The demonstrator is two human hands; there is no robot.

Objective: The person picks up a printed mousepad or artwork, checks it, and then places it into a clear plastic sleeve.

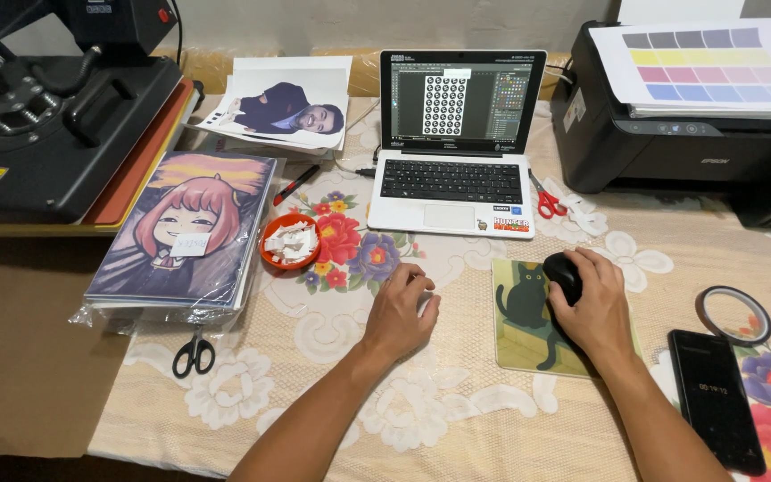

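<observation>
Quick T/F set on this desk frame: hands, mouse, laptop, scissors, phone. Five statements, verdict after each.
1. The right hand rests on a black mouse that sits on a mouse pad with a black cat picture. True.
2. The left hand is typing on the laptop. False: it lies on the tablecloth in front of the laptop, fingers curled.
3. The black-handled scissors lie near the wrapped stack of prints. True.
4. The laptop lid is shut. False: it is open, screen lit.
5. The black phone lies left of the left hand. False: it lies at the far right, beyond the right forearm.
</observation>
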